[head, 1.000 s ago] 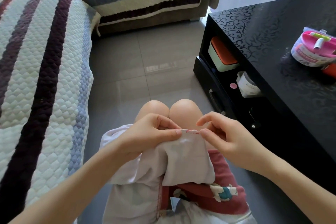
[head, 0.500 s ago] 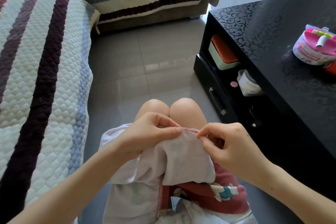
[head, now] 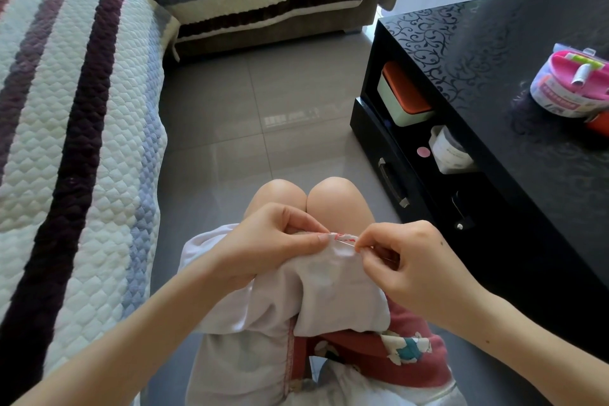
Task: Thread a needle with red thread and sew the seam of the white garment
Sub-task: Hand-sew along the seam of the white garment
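Note:
The white garment (head: pixel 333 287) lies draped over my lap, just behind my knees. My left hand (head: pixel 263 241) pinches its top edge between thumb and fingers. Red stitches (head: pixel 342 235) run along that edge between both hands. My right hand (head: pixel 405 260) pinches a thin needle (head: pixel 346 242) at the seam, right beside the stitches. The needle's tip sits in the fabric near my left thumb. The red thread behind the needle is too fine to follow.
A black coffee table (head: pixel 514 76) stands to my right, with a pink sewing kit (head: pixel 573 82) on top and boxes on its lower shelf (head: pixel 405 95). A striped quilted sofa (head: pixel 66 128) fills the left. Grey tiled floor (head: pixel 263 115) lies ahead.
My right hand turned and closed on the needle at the seam, then shifted a little left along the edge. My left hand kept its pinch on the fabric.

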